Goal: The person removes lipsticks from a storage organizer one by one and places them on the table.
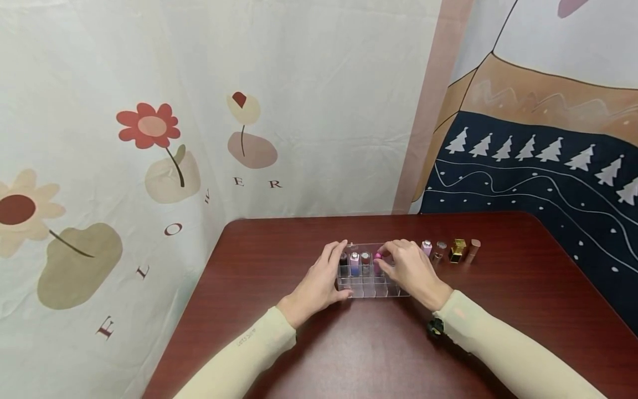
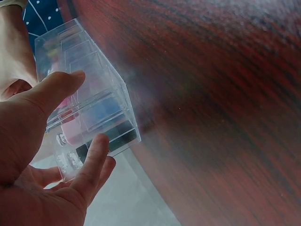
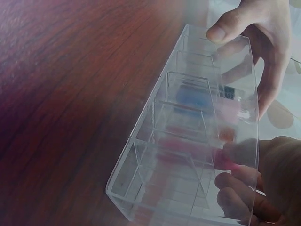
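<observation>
A: anyone make out the right end of that clear plastic organizer (image 1: 369,291) in the head view?
B: nah, the right hand (image 1: 412,271) covers part of it. And the magenta cosmetic tube (image 3: 183,149) is just a blurry smear in the right wrist view.
A: and the lettering (image 1: 246,337) on the left sleeve (image 1: 239,360)?
B: too tiny to read, plus the bottom edge chops that sleeve off.

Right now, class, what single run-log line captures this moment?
left hand: grips clear organizer | right hand: pinches pink tube in organizer | four cosmetics: on table, outside organizer
</observation>
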The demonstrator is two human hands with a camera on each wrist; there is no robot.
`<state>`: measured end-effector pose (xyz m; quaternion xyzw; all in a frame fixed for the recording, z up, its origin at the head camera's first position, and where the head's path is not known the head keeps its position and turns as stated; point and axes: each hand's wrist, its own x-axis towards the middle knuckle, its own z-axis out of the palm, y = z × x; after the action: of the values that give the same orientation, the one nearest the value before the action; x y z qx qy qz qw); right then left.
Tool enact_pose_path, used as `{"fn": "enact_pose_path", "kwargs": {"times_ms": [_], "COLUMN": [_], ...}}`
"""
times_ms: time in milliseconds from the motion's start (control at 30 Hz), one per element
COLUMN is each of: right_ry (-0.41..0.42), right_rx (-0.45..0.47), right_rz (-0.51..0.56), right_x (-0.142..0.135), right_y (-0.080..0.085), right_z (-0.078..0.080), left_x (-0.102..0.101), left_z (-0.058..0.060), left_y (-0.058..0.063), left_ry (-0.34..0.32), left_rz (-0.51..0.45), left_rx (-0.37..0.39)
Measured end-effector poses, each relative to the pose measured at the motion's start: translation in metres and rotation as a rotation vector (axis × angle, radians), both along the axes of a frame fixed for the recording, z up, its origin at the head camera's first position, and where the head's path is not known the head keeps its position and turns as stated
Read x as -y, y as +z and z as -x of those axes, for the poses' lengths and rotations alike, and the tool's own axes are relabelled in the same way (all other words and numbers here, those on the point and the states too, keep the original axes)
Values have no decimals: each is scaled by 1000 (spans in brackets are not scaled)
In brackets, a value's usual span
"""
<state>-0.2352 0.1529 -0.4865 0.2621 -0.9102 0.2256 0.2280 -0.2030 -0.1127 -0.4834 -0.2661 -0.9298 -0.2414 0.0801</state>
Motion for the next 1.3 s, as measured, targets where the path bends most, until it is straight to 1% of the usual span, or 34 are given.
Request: {"fn": "enact_pose_path", "kwargs": {"times_ms": [133,267,600,800,1167,1300], "right_ry": [-4,-1,-8,-17,1,15], "right_rx": [22,23,38,61,99,86], "right_rz": [3,13,37,53,109,119], "right_x": [0,0,-1,-2,-3,-4], "right_y": [0,0,1,3,6,8], "right_z": [0,0,-2,-3,-5,-5], "left_x": [0,-1,-1,-1,-1,-1], "left_z": [0,0,0,1,0,1], "left_y": [1,1,0,-1,-2,-2], "left_ry": [1,7,0,0,8,10], "left_rz": [-1,-1,5,-6,-17,-15], "left_rx": [8,16,-4,-2,5,4]}}
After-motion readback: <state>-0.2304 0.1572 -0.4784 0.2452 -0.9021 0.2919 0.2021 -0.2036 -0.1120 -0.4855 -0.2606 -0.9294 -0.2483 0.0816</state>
